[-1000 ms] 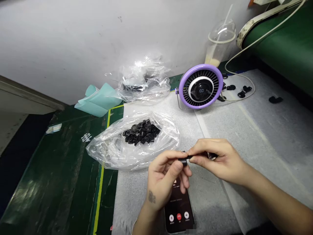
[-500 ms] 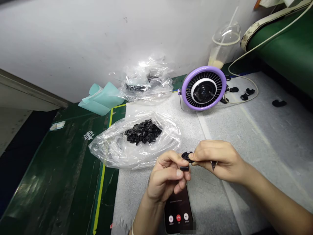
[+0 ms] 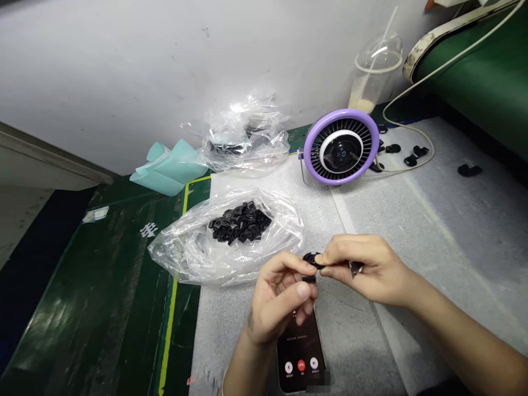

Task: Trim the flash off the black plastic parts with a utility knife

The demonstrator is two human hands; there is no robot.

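Between my two hands is a small round black plastic part point(image 3: 312, 259) with a short tab hanging below its near side. My right hand point(image 3: 369, 269) pinches its right edge between thumb and fingers. A small pointed dark piece point(image 3: 355, 268), too small to name, sticks out of that hand's palm side. My left hand point(image 3: 272, 300) has its fingers curled around the part's left side, its thumb lifted away. Just beyond lies an open clear plastic bag point(image 3: 177, 247) with a pile of similar black parts point(image 3: 241, 223) in it.
A phone point(image 3: 301, 352) with a call screen lies under my left hand. Farther back stand a purple-rimmed fan point(image 3: 341, 147), a plastic cup point(image 3: 373, 71) and another clear bag point(image 3: 247, 140). Loose black pieces point(image 3: 416, 155) and a white cable point(image 3: 457, 59) are at the right.
Both hands have shifted slightly left and up with the black part between them. My left thumb has spread away from the part. The view has moved a little.
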